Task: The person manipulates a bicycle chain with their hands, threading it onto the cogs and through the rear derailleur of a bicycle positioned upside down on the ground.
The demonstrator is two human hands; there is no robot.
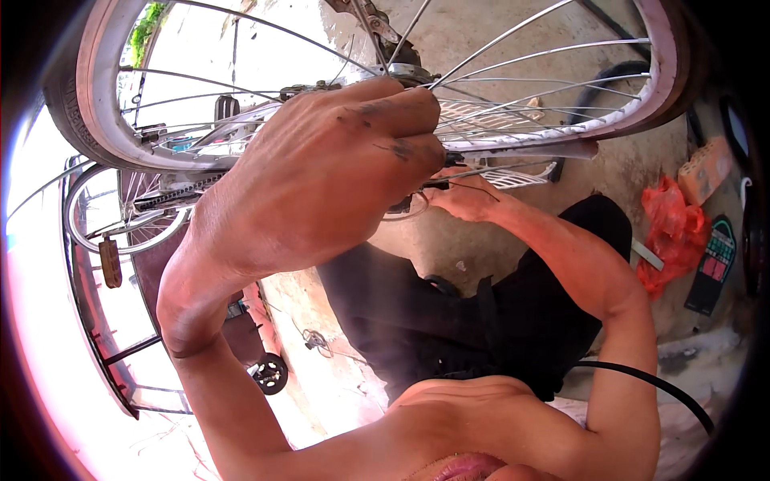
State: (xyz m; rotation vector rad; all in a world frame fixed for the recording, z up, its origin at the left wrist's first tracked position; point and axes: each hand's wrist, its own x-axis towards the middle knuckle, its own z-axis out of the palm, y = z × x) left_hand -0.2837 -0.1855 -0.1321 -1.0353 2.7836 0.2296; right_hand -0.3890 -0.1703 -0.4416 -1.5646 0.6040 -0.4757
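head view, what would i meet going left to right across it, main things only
Brown pedal → left hand → right hand → red plastic bag.

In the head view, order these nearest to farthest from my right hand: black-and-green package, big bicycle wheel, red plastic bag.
1. Big bicycle wheel: above your right hand.
2. Red plastic bag: on the right.
3. Black-and-green package: farther right, past the bag.

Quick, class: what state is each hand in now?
Left hand: curled beside the pale-rimmed, wire-spoked bicycle wheel; its grip is hidden.
Right hand: partly hidden; open or closed cannot be told.
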